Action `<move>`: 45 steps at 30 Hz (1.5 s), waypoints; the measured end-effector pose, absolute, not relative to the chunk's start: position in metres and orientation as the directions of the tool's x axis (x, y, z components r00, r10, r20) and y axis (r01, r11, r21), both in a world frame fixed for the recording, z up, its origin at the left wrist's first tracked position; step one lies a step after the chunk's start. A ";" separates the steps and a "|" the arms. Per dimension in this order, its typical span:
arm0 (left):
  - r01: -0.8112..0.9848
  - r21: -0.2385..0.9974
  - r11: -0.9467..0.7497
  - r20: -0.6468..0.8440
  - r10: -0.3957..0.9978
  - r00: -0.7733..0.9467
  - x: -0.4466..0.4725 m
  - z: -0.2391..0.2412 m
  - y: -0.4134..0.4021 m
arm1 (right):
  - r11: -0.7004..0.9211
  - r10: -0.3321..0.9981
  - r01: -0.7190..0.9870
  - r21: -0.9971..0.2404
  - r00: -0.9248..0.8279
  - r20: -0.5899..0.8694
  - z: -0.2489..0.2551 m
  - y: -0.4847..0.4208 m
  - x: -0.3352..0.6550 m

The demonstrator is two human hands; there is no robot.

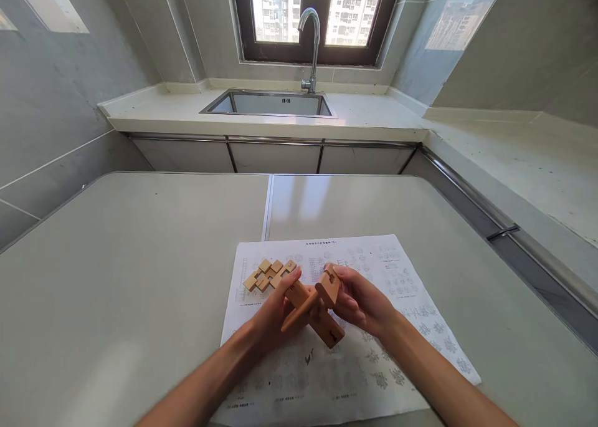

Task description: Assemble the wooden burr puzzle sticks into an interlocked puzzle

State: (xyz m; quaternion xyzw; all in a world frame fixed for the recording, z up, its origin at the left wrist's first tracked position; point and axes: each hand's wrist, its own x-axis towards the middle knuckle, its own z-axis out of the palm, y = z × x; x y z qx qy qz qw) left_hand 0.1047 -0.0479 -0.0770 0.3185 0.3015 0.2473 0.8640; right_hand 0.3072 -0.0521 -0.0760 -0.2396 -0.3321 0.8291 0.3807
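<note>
Both my hands hold notched wooden puzzle bars above a printed instruction sheet [397,290] on the table. My left hand [271,318] grips crossed wooden bars [322,327], its fingers closed round them. My right hand [359,299] pinches a shorter notched wooden piece [328,285] and presses it against the crossed bars. A group of further wooden pieces [268,273] lies loose on the sheet just beyond my left hand.
The light table [140,277] has a seam down its middle. Behind it runs a counter with a steel sink [271,105] and a tap [312,47] under a window. A second counter [527,165] runs along the right side.
</note>
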 end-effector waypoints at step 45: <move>-0.306 0.647 0.699 -0.264 0.582 0.769 0.119 -0.064 -0.041 | -0.544 0.804 -0.435 -0.717 -0.513 -0.299 -0.085 -0.050 0.308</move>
